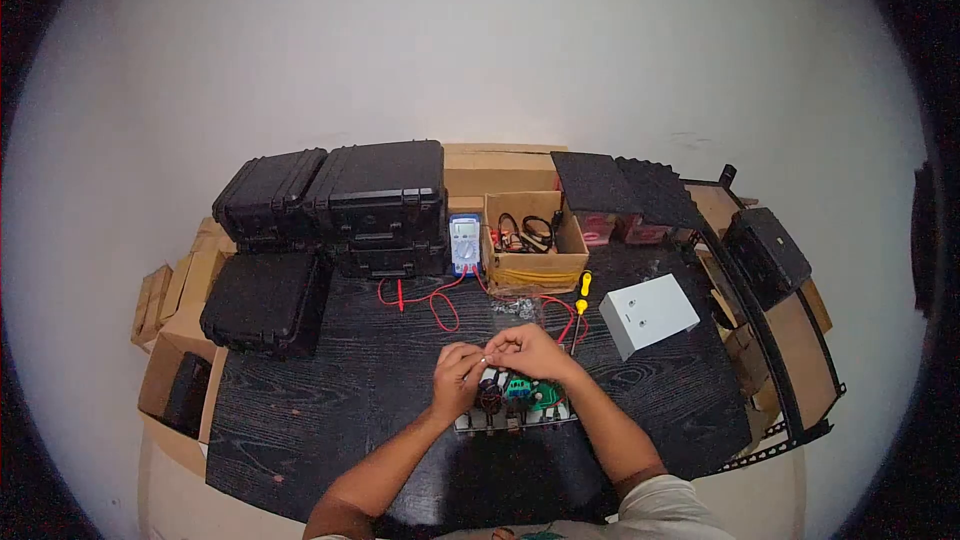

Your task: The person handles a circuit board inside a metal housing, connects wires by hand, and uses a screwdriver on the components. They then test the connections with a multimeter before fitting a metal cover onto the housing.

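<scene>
My left hand (pixel 458 377) and my right hand (pixel 528 352) meet over an open electronic assembly on the black table. Fingers of both hands are pinched around a small whitish piece (pixel 486 360), too small to name. Below them, the assembly shows a green circuit board (pixel 546 397), a blue-green terminal block (pixel 518 387) and a dark round coil-like part (pixel 489 395) on a light base plate (pixel 470 424). Just beyond the hands lies a clear bag of small metal parts (pixel 515 309). A yellow-handled screwdriver (pixel 583 302) is beside my right hand.
Behind stand a blue multimeter (pixel 465 243) with red leads (pixel 440 297) and a cardboard box (pixel 540 270) of cables. Black cases (pixel 375 190) stack at the left. A white metal box (pixel 650 315) sits at the right, near a black rack (pixel 790 370).
</scene>
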The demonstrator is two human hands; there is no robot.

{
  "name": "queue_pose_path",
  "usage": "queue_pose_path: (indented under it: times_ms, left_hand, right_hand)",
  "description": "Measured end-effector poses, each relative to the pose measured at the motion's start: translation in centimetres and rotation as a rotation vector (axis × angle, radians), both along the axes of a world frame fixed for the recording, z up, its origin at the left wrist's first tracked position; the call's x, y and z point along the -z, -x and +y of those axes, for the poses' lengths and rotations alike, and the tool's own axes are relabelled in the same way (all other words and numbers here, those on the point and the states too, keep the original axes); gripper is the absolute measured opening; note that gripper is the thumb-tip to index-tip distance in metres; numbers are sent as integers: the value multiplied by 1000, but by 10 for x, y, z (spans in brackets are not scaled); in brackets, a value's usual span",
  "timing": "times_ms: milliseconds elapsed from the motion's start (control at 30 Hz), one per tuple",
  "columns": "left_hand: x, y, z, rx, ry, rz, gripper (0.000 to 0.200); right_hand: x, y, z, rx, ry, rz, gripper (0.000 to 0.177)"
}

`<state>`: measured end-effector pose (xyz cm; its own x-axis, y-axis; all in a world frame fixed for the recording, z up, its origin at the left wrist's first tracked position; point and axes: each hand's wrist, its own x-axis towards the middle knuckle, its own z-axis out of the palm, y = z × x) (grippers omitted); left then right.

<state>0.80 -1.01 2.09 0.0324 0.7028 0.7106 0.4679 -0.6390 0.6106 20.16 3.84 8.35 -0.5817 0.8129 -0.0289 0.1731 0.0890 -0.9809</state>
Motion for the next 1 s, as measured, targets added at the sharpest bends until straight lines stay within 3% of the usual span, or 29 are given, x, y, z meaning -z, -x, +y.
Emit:
queue_pose_path:
  times_ms: [233, 333, 433, 733, 833, 933, 1000]
  left_hand:
    - [-1, 0, 0, -11, -20, 5, 15]
    - [-3, 0, -1, -15, -14, 19, 15]
    - [-3, 1, -1, -12, -20, 39, 14]
    - [2, 1, -1, 16, -43, 39, 16]
    - [3, 1, -1, 33, -56, 54, 17]
    - [2, 2, -2, 33, -59, 54, 18]
    - [1, 2, -2, 33, -55, 44, 18]
  right_hand:
    - [-12, 5, -10, 49, -533, -213, 17]
    - [2, 7, -7, 81, -172, -43, 16]
    - [8, 4, -1, 35, 19, 38, 16]
    - [1, 2, -2, 20, 110, -6, 15]
    - [-2, 1, -4, -9, 211, 100, 13]
    - [1, 2, -3, -3, 218, 71, 13]
    - [5, 2, -2, -5, 94, 47, 13]
